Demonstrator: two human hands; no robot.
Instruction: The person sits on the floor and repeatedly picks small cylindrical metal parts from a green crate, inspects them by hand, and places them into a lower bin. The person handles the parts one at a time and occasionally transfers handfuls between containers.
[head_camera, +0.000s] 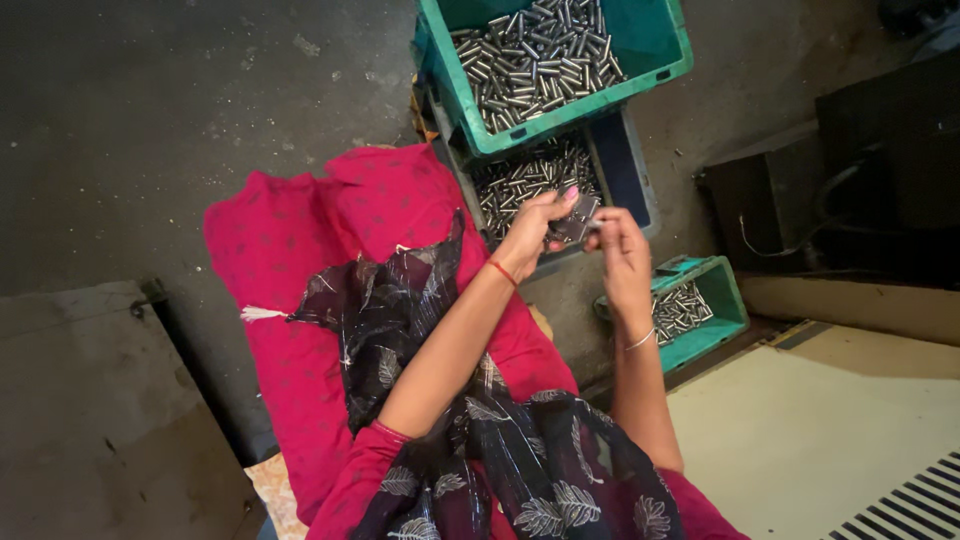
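Head view: left hand (532, 228) grips pins (574, 226) pointing upper-right.

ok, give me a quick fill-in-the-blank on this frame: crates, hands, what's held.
1. The top crate, full of small metal pins, is coloured ____.
2. The left hand holds a bunch of pins over a ____ crate.
3. The right hand hangs above a smaller green crate and wears a thin ____ at the wrist.
4. On the left wrist sits a ____ thread band.

Missing words: green; grey; bangle; red
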